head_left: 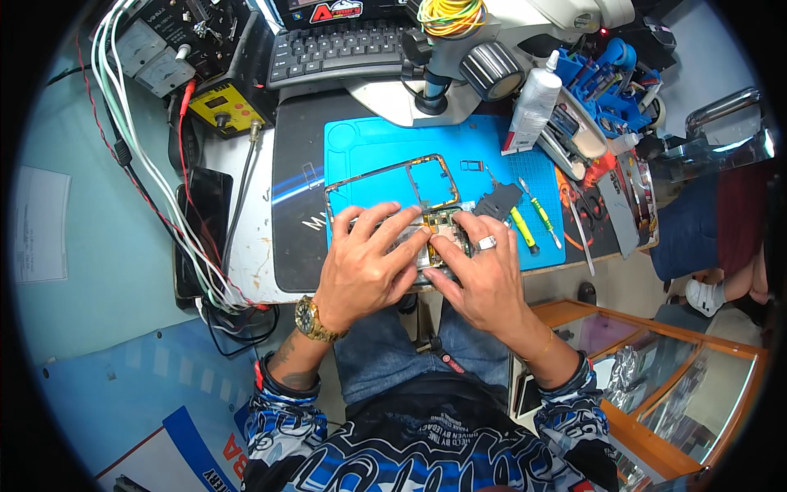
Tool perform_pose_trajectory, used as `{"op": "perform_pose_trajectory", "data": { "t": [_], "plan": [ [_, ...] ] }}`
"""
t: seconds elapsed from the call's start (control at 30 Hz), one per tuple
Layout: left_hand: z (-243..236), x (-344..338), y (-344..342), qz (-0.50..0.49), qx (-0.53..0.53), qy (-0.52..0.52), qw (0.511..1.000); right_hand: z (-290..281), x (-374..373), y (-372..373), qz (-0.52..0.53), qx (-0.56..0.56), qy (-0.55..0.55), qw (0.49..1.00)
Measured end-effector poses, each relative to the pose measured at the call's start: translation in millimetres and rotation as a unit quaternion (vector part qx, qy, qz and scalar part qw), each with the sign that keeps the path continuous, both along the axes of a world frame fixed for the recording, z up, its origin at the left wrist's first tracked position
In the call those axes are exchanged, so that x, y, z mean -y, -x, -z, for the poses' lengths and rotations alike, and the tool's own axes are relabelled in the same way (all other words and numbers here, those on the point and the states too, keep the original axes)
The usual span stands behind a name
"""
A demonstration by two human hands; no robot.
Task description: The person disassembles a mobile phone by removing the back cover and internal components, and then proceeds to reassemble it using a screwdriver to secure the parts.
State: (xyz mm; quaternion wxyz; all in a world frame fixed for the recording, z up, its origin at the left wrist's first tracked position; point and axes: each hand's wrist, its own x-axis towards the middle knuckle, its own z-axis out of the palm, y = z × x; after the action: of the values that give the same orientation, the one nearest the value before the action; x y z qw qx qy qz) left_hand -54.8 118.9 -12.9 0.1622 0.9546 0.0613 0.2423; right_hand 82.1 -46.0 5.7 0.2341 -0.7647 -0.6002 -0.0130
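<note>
An opened phone (pixel 444 225) with bare circuit board and gold-coloured parts lies at the near edge of a blue repair mat (pixel 369 139). My left hand (pixel 369 262) grips its left side, fingertips on the inner parts. On the other side my right hand (pixel 485 277) holds it, thumb and index finger pressing near the board. My fingers cover much of the phone. Just beyond, a thin phone frame (pixel 443 159) lies on the mat. Right of it are a small card tray (pixel 471 166), a black flat part (pixel 499 200), a yellow-green screwdriver (pixel 523 230) and a slim green tool (pixel 539 211).
A microscope stand (pixel 433 100) and keyboard (pixel 340 56) stand at the back. On the right are a white tube (pixel 533 107) and a blue tool organizer (pixel 611 86). Cables (pixel 156 164) and a yellow-fronted power unit (pixel 229 107) fill the left. Another person's legs (pixel 697 221) show far right.
</note>
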Motion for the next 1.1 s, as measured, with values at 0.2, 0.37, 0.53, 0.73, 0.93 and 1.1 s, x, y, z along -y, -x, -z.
{"op": "perform_pose_trajectory", "data": {
  "t": [0.2,0.37,0.53,0.73,0.93,1.1],
  "plan": [
    [-1.0,0.0,-0.3,-0.002,0.003,0.013,1.0,-7.0,-0.6,-5.5,0.001,-0.025,0.03,0.999],
    [-1.1,0.8,0.7,0.0,0.007,0.018,1.0,-6.1,3.1,-4.8,-0.005,-0.014,0.042,0.999],
    [-1.1,1.6,1.5,0.0,0.013,0.008,1.0,-10.5,1.4,-6.4,-0.014,-0.003,0.036,0.999],
    [-4.4,2.7,3.1,0.005,0.015,-0.012,1.0,-15.2,12.3,-47.5,0.074,-0.004,-0.022,0.997],
    [-3.4,6.2,5.1,-0.018,0.025,-0.026,0.999,-24.8,19.4,-64.7,0.086,0.077,0.056,0.992],
    [-6.0,12.8,7.0,-0.023,0.035,-0.053,0.998,-14.0,19.5,-74.9,0.026,0.066,0.049,0.996]
  ]
}}
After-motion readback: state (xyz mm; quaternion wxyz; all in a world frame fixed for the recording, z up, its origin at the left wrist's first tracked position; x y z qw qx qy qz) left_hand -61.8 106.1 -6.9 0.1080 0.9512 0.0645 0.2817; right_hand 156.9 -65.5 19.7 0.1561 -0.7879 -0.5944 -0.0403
